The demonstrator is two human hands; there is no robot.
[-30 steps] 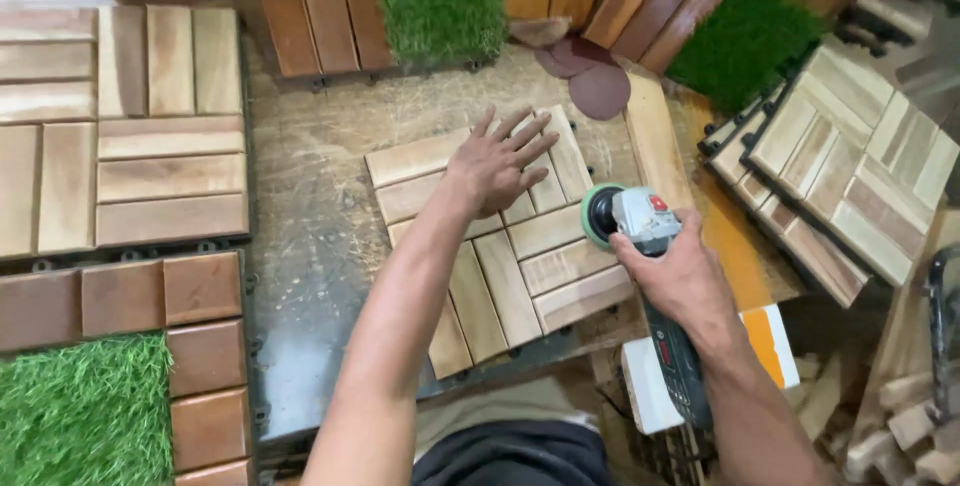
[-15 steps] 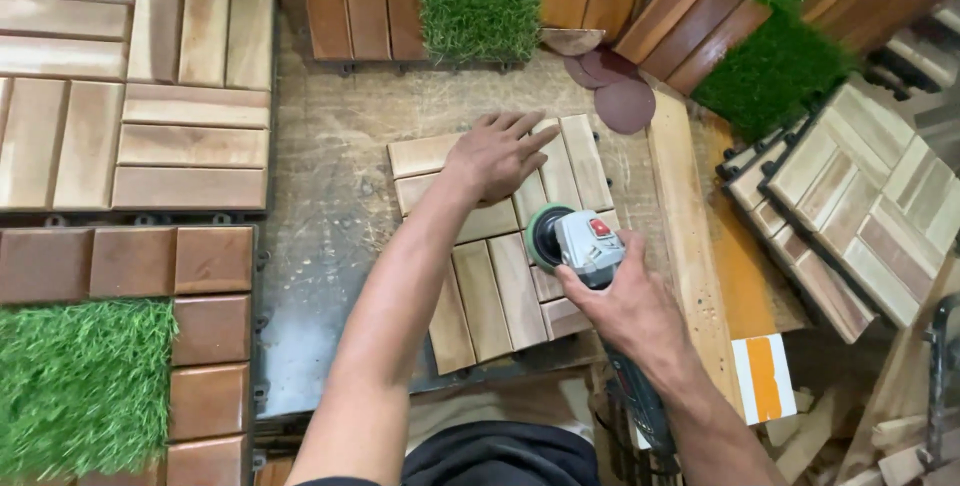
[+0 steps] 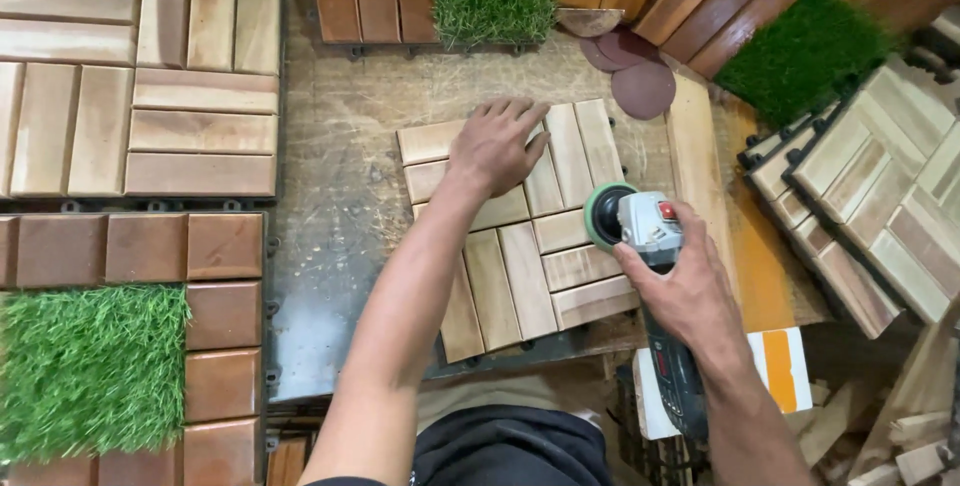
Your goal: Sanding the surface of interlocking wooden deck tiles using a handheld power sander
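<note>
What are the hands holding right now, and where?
Right hand grips the angle grinder by its body. Left hand holds nothing, pressing flat on the wooden tile.

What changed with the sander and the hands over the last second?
The right hand slid the sander left across the wooden tile from its right edge, then part way back right. The left hand stayed pressed flat on the tile's upper part, and the right hand's grip on the sander held throughout.

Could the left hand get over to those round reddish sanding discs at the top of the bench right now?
Probably yes: the left hand lies flat on the wooden tile, holding nothing, and only bare bench separates it from the sanding discs.
</note>
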